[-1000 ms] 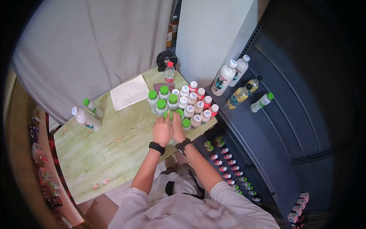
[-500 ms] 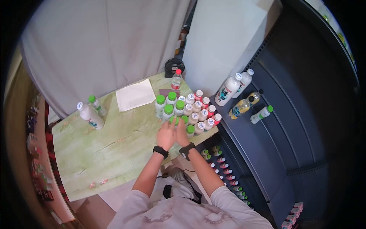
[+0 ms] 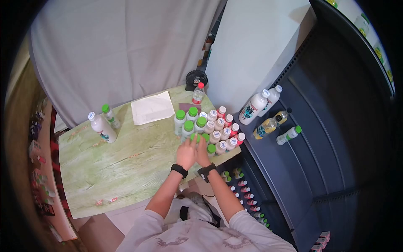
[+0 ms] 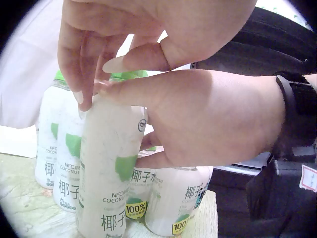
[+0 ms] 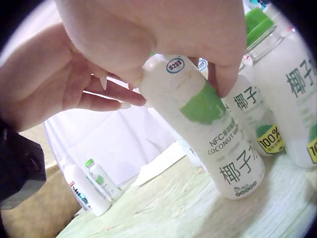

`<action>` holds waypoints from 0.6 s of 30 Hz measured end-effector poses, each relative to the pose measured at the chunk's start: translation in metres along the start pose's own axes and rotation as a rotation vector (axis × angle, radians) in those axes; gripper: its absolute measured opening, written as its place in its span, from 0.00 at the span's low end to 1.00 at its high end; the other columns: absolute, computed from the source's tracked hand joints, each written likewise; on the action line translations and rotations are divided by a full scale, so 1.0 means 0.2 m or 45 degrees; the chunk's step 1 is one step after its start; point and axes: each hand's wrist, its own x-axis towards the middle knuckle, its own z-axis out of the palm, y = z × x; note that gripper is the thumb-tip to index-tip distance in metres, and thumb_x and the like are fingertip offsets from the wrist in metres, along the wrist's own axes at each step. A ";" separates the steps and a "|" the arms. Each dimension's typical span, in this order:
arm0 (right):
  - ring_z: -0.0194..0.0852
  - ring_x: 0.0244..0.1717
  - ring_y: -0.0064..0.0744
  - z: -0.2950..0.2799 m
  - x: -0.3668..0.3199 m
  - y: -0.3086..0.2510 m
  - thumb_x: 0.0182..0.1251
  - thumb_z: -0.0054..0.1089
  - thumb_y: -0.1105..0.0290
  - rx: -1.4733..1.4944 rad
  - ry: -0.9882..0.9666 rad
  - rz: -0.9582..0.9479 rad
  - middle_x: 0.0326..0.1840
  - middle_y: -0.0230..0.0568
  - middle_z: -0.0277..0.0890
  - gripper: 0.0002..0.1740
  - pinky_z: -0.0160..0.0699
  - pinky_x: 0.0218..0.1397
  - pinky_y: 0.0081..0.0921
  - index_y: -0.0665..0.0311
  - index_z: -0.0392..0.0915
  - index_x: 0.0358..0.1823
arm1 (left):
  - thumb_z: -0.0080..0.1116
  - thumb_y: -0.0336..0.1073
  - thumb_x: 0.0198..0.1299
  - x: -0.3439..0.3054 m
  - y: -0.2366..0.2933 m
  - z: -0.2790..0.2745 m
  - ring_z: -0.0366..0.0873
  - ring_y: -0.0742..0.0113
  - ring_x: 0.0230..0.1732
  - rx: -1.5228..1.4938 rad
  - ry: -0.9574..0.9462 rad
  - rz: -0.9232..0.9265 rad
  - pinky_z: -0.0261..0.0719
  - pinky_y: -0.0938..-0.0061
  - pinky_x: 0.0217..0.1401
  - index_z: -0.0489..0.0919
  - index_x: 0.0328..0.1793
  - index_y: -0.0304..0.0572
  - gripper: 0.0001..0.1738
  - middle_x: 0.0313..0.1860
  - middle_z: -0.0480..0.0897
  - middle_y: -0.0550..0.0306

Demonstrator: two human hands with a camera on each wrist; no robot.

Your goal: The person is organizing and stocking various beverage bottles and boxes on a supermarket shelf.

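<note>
My right hand (image 3: 202, 155) grips a white coconut water bottle (image 5: 208, 134) around its neck and shoulder. This bottle leans a little in both wrist views. My left hand (image 3: 185, 155) is over its top, fingers loosely bent, fingertips (image 4: 80, 96) right at the shoulder. In the right wrist view the right hand hides most of the cap. Behind and beside it stand more green-capped coconut bottles (image 3: 187, 129). White-capped bottles (image 3: 218, 124) with pale or pink contents fill the right part of the group.
A large white bottle (image 3: 103, 128) and a green-capped one (image 3: 111, 115) stand at the table's left. White paper (image 3: 152, 108), a red-capped bottle (image 3: 198, 94) and a black fan (image 3: 196, 80) are at the back. Dark shelving (image 3: 289, 176) on the right holds several bottles.
The head view has shifted, so the table appears lower and farther right. Both hands stay together at the same front green-capped bottle.
</note>
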 end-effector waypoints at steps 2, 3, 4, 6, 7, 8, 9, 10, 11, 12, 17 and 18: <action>0.59 0.65 0.64 -0.01 0.00 0.00 0.61 0.63 0.70 0.020 -0.009 0.009 0.63 0.63 0.62 0.39 0.58 0.69 0.49 0.69 0.55 0.71 | 0.58 0.31 0.52 0.00 0.01 0.00 0.82 0.43 0.41 0.002 0.001 0.008 0.81 0.55 0.44 0.72 0.71 0.42 0.35 0.51 0.80 0.38; 0.59 0.66 0.64 -0.01 0.00 0.00 0.61 0.63 0.69 0.039 -0.005 0.030 0.63 0.63 0.63 0.39 0.58 0.69 0.49 0.69 0.55 0.72 | 0.58 0.31 0.51 0.00 0.01 0.00 0.82 0.43 0.41 0.005 0.001 0.015 0.82 0.55 0.44 0.72 0.71 0.41 0.35 0.51 0.80 0.38; 0.59 0.66 0.64 -0.01 0.00 0.00 0.61 0.63 0.69 0.060 -0.002 0.051 0.64 0.62 0.63 0.39 0.58 0.70 0.49 0.68 0.55 0.72 | 0.58 0.31 0.51 0.01 0.00 0.00 0.82 0.42 0.40 0.009 0.001 0.022 0.82 0.55 0.44 0.72 0.71 0.41 0.35 0.51 0.80 0.38; 0.59 0.68 0.62 0.00 0.00 0.00 0.62 0.63 0.69 0.120 0.011 0.083 0.65 0.61 0.63 0.37 0.58 0.71 0.47 0.68 0.57 0.71 | 0.59 0.31 0.51 0.01 0.01 -0.01 0.82 0.42 0.39 0.020 0.014 0.036 0.82 0.55 0.42 0.72 0.70 0.40 0.35 0.50 0.80 0.37; 0.59 0.68 0.61 0.01 0.00 0.00 0.63 0.62 0.68 0.151 0.015 0.098 0.65 0.61 0.63 0.36 0.57 0.71 0.47 0.69 0.57 0.70 | 0.59 0.31 0.51 0.01 0.01 -0.01 0.82 0.42 0.38 0.026 0.022 0.041 0.82 0.56 0.42 0.72 0.70 0.40 0.35 0.50 0.80 0.37; 0.59 0.69 0.60 0.01 0.00 0.01 0.63 0.63 0.68 0.147 0.017 0.111 0.65 0.61 0.63 0.37 0.57 0.71 0.46 0.68 0.57 0.70 | 0.59 0.31 0.51 0.01 0.00 -0.01 0.83 0.43 0.37 0.031 0.014 0.046 0.82 0.56 0.41 0.72 0.70 0.39 0.35 0.49 0.80 0.37; 0.58 0.69 0.60 0.02 -0.01 0.01 0.62 0.63 0.68 0.142 0.019 0.128 0.65 0.60 0.63 0.37 0.57 0.71 0.46 0.68 0.58 0.70 | 0.59 0.31 0.51 0.01 0.00 -0.01 0.83 0.43 0.37 0.034 0.004 0.049 0.82 0.56 0.40 0.72 0.70 0.38 0.35 0.49 0.80 0.37; 0.58 0.69 0.60 0.02 -0.01 0.02 0.62 0.63 0.68 0.135 0.019 0.143 0.65 0.60 0.63 0.37 0.57 0.72 0.46 0.68 0.58 0.70 | 0.59 0.31 0.50 0.01 0.00 -0.01 0.83 0.43 0.36 0.035 -0.006 0.052 0.82 0.56 0.40 0.72 0.69 0.38 0.35 0.48 0.81 0.37; 0.58 0.70 0.60 0.02 -0.02 0.02 0.63 0.63 0.68 0.135 0.013 0.140 0.65 0.60 0.63 0.37 0.57 0.72 0.46 0.68 0.57 0.71 | 0.59 0.31 0.50 0.00 0.00 -0.01 0.83 0.43 0.36 0.045 -0.007 0.055 0.82 0.56 0.40 0.72 0.69 0.37 0.35 0.48 0.81 0.36; 0.58 0.70 0.60 0.02 -0.02 0.02 0.63 0.63 0.68 0.134 0.009 0.134 0.66 0.60 0.62 0.37 0.57 0.72 0.46 0.68 0.57 0.71 | 0.60 0.31 0.50 0.01 0.01 -0.01 0.83 0.43 0.36 0.055 -0.005 0.059 0.82 0.56 0.39 0.72 0.69 0.37 0.35 0.48 0.81 0.36; 0.57 0.70 0.62 0.01 -0.02 0.02 0.63 0.62 0.68 0.116 -0.013 0.084 0.68 0.61 0.60 0.39 0.56 0.72 0.46 0.70 0.54 0.72 | 0.60 0.32 0.50 0.00 0.04 -0.02 0.83 0.43 0.36 0.100 -0.030 0.034 0.82 0.56 0.38 0.71 0.70 0.37 0.36 0.46 0.81 0.35; 0.57 0.70 0.62 0.00 -0.02 0.02 0.63 0.62 0.68 0.116 -0.021 0.090 0.68 0.62 0.59 0.39 0.56 0.72 0.47 0.70 0.54 0.73 | 0.60 0.32 0.50 0.00 0.04 -0.01 0.83 0.43 0.35 0.113 -0.022 0.033 0.82 0.56 0.38 0.71 0.70 0.36 0.36 0.46 0.81 0.35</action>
